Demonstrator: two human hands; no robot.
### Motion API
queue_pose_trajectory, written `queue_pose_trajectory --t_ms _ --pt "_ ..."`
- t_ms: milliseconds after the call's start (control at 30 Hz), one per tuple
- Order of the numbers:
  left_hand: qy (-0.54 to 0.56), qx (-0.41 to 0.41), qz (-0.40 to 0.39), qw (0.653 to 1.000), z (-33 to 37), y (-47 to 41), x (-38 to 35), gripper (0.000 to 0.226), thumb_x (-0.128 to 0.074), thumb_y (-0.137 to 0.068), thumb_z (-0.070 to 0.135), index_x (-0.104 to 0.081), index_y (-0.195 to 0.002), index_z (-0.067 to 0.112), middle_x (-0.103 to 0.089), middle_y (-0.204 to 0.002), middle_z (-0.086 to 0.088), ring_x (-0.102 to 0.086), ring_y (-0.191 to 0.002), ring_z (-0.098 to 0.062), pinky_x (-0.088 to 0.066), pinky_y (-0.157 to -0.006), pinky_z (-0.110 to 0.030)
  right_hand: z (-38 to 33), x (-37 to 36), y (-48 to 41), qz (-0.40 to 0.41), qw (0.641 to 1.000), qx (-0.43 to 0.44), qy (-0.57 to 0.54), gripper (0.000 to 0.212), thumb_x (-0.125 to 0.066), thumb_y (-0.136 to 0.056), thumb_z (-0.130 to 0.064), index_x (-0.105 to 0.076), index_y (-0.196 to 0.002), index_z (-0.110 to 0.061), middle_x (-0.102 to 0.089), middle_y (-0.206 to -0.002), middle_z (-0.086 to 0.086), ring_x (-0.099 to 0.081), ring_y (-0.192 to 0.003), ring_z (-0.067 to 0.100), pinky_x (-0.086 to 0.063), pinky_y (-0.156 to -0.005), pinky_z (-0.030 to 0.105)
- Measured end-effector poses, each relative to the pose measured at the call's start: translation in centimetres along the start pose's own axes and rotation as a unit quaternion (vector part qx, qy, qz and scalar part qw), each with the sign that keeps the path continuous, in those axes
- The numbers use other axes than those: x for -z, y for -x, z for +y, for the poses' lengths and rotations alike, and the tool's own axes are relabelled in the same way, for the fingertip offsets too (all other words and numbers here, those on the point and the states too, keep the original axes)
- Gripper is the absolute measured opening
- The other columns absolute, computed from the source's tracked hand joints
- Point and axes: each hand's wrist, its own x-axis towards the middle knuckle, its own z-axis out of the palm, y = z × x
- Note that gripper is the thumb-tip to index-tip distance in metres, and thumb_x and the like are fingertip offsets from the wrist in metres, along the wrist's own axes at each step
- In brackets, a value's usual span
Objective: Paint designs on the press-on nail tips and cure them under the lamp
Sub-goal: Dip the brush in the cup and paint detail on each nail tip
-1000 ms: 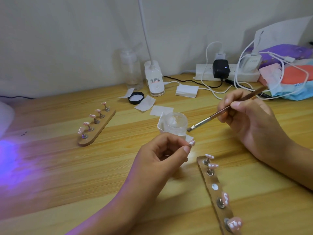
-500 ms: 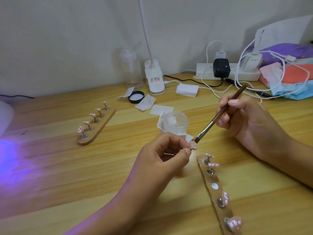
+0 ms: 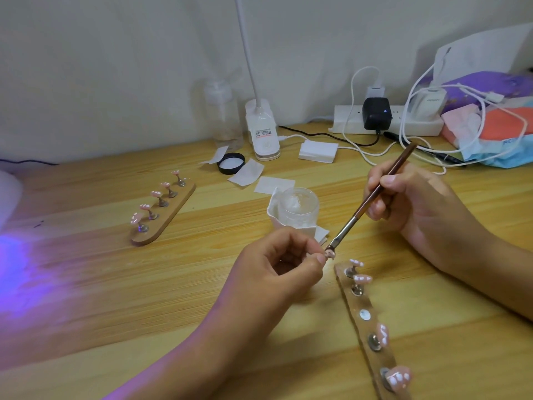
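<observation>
Now | left-edge board (image 3: pixel 170 217): five tips (image 3: pixel 157 194) | front-edge board (image 3: pixel 353 306): four | left hand (image 3: pixel 274 272) pinches one tip (image 3: pixel 330 253) | right hand (image 3: pixel 418 203) grips one brush (image 3: pixel 346 229), bristles touching it.

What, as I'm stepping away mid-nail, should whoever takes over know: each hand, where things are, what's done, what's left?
Left hand pinches one nail tip, lifted off its holder.
Right hand grips the brush, bristles on that tip.
Near holder: four tips with white marks, one bare spot. Far holder: five tips, white-marked. Jar beyond the left hand.
Left: probably finish this tip, reseat it on the bare spot, then cure; purple light glows at far left.
</observation>
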Motion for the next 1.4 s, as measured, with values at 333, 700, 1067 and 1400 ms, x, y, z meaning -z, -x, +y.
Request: queue_pose_trajectory --t_ms 333,700,1067,1400 --pt "0.004 -0.034 0.005 0.999 -0.20 -0.16 0.28 0.012 -0.068 -0.081 0.035 -0.074 -0.089 0.030 -0.072 -0.093 0.016 -0.061 -0.082 0.002 -0.046 -0.071 -0.009 -0.36 0.41 -0.64 0.079 0.990 -0.005 -0.121 0.023 -0.043 -0.090 -0.012 -0.063 -0.079 -0.014 -0.055 -0.064 -0.003 -0.053 -0.057 0.007 -0.049 -0.060 0.018" --pt "0.016 -0.022 0.016 1.000 -0.71 -0.39 0.36 0.007 -0.069 -0.080 0.030 -0.072 -0.085 0.032 -0.069 -0.081 0.012 -0.059 -0.073 -0.004 -0.047 -0.069 -0.013 -0.40 -0.21 0.04 0.019 0.998 0.028 -0.056 0.016 -0.045 -0.082 -0.011 -0.061 -0.077 -0.012 -0.052 -0.066 0.003 -0.052 -0.056 0.010 -0.048 -0.057 0.021" --pt "0.026 -0.034 0.007 0.999 -0.68 -0.32 0.38 0.006 -0.069 -0.082 0.023 -0.071 -0.086 0.027 -0.071 -0.084 0.012 -0.061 -0.074 -0.002 -0.047 -0.068 -0.012 0.01 0.23 -0.41 0.086 0.994 0.019 -0.062 0.026 -0.047 -0.087 -0.010 -0.067 -0.071 -0.018 -0.056 -0.068 -0.002 -0.055 -0.060 0.009 -0.049 -0.059 0.018" --pt "-0.003 -0.035 0.010 0.999 -0.68 -0.29 0.35 0.004 -0.070 -0.081 0.027 -0.071 -0.081 0.032 -0.069 -0.083 0.012 -0.058 -0.075 -0.001 -0.044 -0.065 -0.011 -0.15 -0.11 0.13 0.031 0.999 0.025 -0.016 0.014 -0.048 -0.086 -0.016 -0.060 -0.079 -0.013 -0.053 -0.063 0.003 -0.054 -0.056 0.012 -0.048 -0.055 0.021"
